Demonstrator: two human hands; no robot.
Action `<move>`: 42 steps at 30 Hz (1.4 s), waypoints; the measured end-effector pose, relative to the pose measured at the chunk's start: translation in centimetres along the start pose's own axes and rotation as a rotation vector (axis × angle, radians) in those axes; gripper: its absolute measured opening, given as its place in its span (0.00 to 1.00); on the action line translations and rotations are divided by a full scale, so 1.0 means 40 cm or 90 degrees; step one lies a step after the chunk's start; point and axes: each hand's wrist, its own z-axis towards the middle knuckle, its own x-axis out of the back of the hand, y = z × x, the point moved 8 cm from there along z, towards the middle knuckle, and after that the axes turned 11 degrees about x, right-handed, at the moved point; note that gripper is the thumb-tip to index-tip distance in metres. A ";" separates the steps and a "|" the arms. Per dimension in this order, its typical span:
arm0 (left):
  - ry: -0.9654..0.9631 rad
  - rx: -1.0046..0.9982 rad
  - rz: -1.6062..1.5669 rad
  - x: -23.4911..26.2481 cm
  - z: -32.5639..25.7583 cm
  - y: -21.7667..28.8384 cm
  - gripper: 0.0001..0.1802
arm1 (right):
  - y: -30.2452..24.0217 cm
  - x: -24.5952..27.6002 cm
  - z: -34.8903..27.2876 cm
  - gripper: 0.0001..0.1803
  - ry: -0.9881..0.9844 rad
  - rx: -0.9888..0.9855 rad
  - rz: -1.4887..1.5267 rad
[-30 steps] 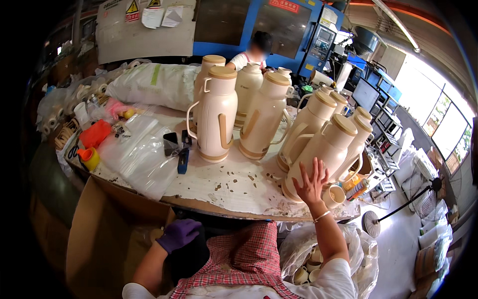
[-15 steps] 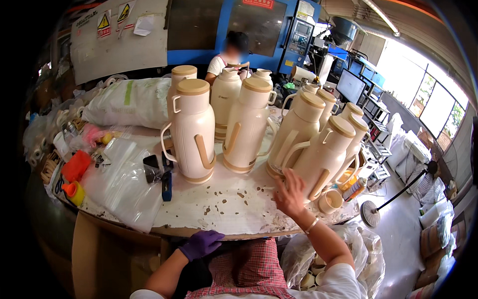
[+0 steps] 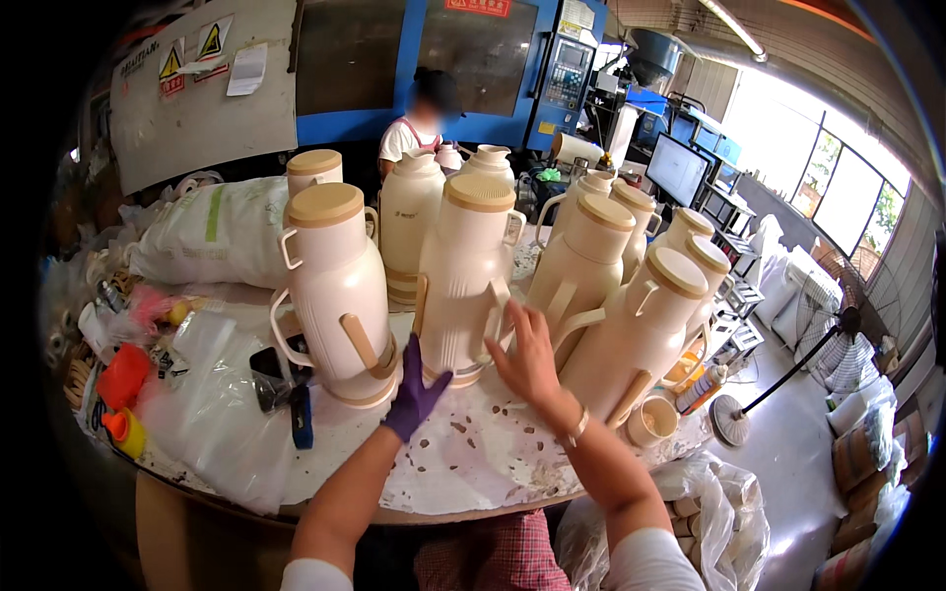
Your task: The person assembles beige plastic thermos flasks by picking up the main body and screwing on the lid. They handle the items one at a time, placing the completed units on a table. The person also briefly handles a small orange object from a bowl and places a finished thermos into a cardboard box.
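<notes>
In the middle of the table stands a cream vacuum flask (image 3: 465,266) with a tan lid and base. My left hand (image 3: 418,396), in a purple glove, is at its lower left side, thumb spread from the straight fingers. Whether it touches the flask I cannot tell. On the flask's right, my bare right hand (image 3: 529,360) has its fingers stretched and apart beside the side handle (image 3: 497,310). Another flask (image 3: 335,286) stands upright on the left. To the right, a further flask (image 3: 641,320) appears tilted by the wide lens.
More flasks (image 3: 409,212) stand behind, where a person (image 3: 419,128) sits at the far side. Plastic bags (image 3: 227,394), a blue-handled tool (image 3: 301,419) and a yellow bottle (image 3: 126,431) lie left. A small cup (image 3: 652,421) and a spray can (image 3: 702,387) stand right.
My left hand has risen from the table's front edge to the middle flask. My right hand has moved left, from the right-hand flask to the middle one. The view has shifted.
</notes>
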 end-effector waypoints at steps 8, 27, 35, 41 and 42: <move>-0.094 0.102 -0.048 -0.243 0.308 0.035 0.42 | 0.000 0.261 -0.378 0.23 -0.025 -0.020 -0.099; 0.378 -0.067 0.814 0.018 0.797 0.505 0.41 | 0.103 0.121 -0.727 0.21 -0.157 -0.087 -0.153; 0.092 -0.228 0.805 -0.167 0.502 0.560 0.19 | 0.126 0.136 -0.759 0.19 -0.090 -0.093 -0.096; 0.009 -0.666 0.844 0.106 0.184 0.641 0.15 | 0.118 0.326 -0.852 0.11 0.156 -0.270 0.019; -0.059 -0.565 0.727 0.172 0.179 0.633 0.14 | 0.123 0.394 -0.922 0.11 0.187 -0.286 -0.058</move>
